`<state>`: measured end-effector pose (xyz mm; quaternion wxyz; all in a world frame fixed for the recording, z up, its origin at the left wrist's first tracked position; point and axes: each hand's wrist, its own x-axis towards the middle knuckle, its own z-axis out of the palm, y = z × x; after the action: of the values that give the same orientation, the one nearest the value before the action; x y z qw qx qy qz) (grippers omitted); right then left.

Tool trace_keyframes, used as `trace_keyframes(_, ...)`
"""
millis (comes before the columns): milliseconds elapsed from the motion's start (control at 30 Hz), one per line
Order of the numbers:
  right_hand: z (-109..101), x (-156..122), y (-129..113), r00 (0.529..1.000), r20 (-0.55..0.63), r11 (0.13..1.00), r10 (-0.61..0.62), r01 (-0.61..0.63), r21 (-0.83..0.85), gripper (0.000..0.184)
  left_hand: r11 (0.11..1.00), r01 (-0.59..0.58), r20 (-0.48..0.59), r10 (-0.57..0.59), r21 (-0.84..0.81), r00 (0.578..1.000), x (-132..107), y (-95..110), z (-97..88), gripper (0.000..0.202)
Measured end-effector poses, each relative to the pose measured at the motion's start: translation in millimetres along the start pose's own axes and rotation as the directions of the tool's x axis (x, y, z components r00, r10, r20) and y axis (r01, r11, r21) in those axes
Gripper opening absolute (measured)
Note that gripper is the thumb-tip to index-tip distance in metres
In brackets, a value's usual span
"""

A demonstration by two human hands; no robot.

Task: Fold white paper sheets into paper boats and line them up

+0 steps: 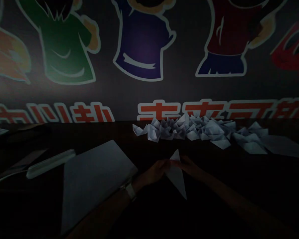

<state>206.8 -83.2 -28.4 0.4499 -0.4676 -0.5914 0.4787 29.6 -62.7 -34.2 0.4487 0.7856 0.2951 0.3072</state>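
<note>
A folded sheet of white paper (176, 177), pointed at its top and bottom ends, is held upright between my two hands above the dark table. My left hand (157, 171), with a watch on its wrist, is closed on the paper's left edge. From the right, my right hand (189, 166) grips the same paper near its upper part. Dim light hides most of the fingers. Beyond my hands lies a heap of folded paper boats (174, 129).
To the left lies a stack of white paper (97, 182), with a long pale object (51, 162) beside it. A flat white sheet (286, 146) is at the far right. Behind the table rises a wall (107, 89) with cartoon figures and large red characters.
</note>
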Motion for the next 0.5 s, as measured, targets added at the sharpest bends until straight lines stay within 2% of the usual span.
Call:
trace_keyframes(67, 3, 0, 3, 0.999, -0.037, 0.999, 0.005, -0.003, 0.034, 0.04, 1.0, -0.017, 0.053, 0.016, 0.016, 0.998, -1, 0, 3.1, 0.043)
trace_keyframes(267, 0, 9, 11, 0.99, -0.102, 0.988, 0.1, -0.087, 0.126, 0.05, 0.998, 0.022, 0.107, -0.028, 0.053, 0.994, -3, 7, 2.5, 0.04)
trace_keyframes(400, -10, 14, 9, 0.981, -0.191, 0.998, 0.013, 0.0, 0.07, 0.046, 1.0, 0.013, 0.168, -0.016, 0.02, 0.986, -4, 13, 4.0, 0.04)
trace_keyframes(500, -13, 14, 6, 0.981, -0.193, 0.998, -0.009, 0.02, 0.056, 0.046, 1.0, 0.019, 0.133, -0.019, 0.005, 0.991, -5, 14, 5.8, 0.042)
